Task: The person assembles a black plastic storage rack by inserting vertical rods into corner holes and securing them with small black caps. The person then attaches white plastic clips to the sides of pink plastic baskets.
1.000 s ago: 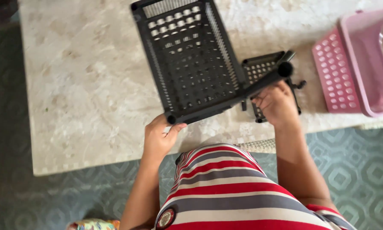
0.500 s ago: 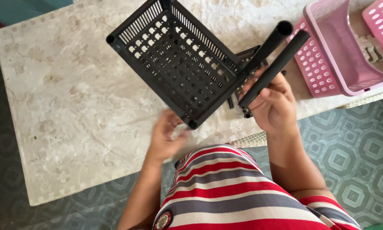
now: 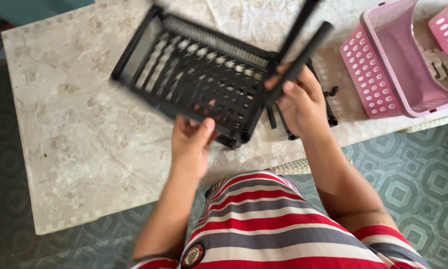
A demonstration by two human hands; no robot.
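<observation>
A pink perforated plastic basket is seen beside a black perforated plastic basket, gripped underneath by the left hand; two black plastic tubes are clasped in the right hand

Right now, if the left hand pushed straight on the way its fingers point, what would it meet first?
The left hand already touches the near edge of the black perforated basket; going on, it would press into that, though motion blur hides the exact contact.

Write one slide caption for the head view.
Left hand grips black perforated basket; right hand holds black tubes over marble table.
</observation>
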